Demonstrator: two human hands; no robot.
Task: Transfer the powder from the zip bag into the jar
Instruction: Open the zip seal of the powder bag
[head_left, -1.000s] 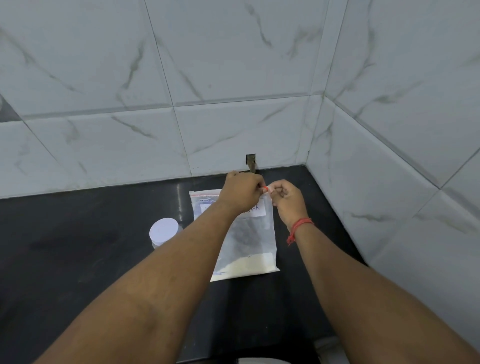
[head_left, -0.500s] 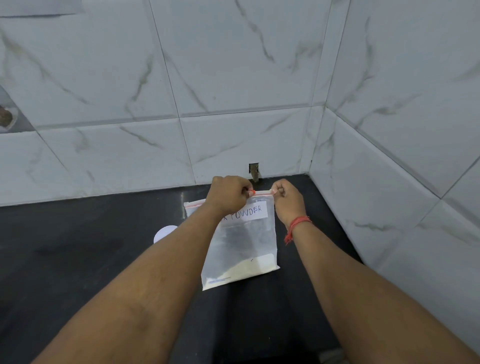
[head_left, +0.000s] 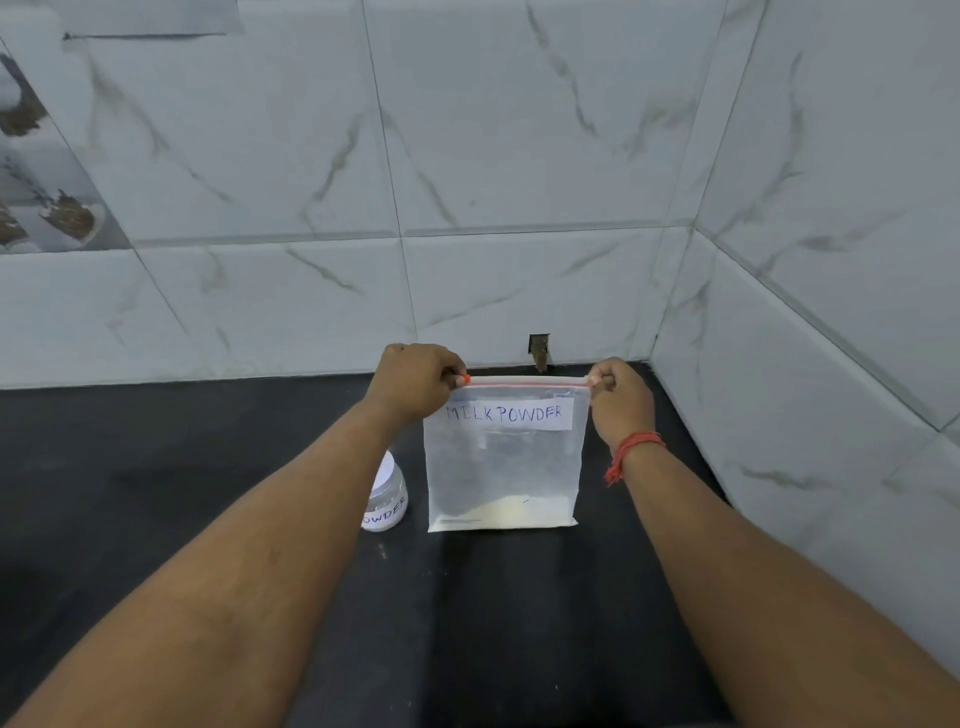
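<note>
Upright in the head view, the zip bag (head_left: 503, 457) hangs at the centre of the frame, its long axis running from 12 to 6 o'clock, the red zip strip (head_left: 524, 383) at the top and the bottom edge resting on the black counter (head_left: 156, 493). A white label (head_left: 511, 414) reading "MILK POWDER" faces the camera, just under the zip. Pale powder (head_left: 511, 512) lies in a thin band along the bag's bottom.

At the bag's 10 o'clock corner, the left hand (head_left: 415, 382) is curled closed, thumb and fingertips pinching the end of the zip strip. At the 2 o'clock corner, the right hand (head_left: 618, 400) is likewise closed, pinching the other end, so the top edge is stretched level between the two. A red thread band (head_left: 631, 452) circles the right wrist.

Toward 8 o'clock of the bag, just beside it and partly hidden by the left forearm, stands the jar (head_left: 387, 499), clear-walled, with a label showing "OWDER". Whether it has a lid on I cannot tell.

Marbled white wall tiles (head_left: 519, 156) rise behind the counter.
</note>
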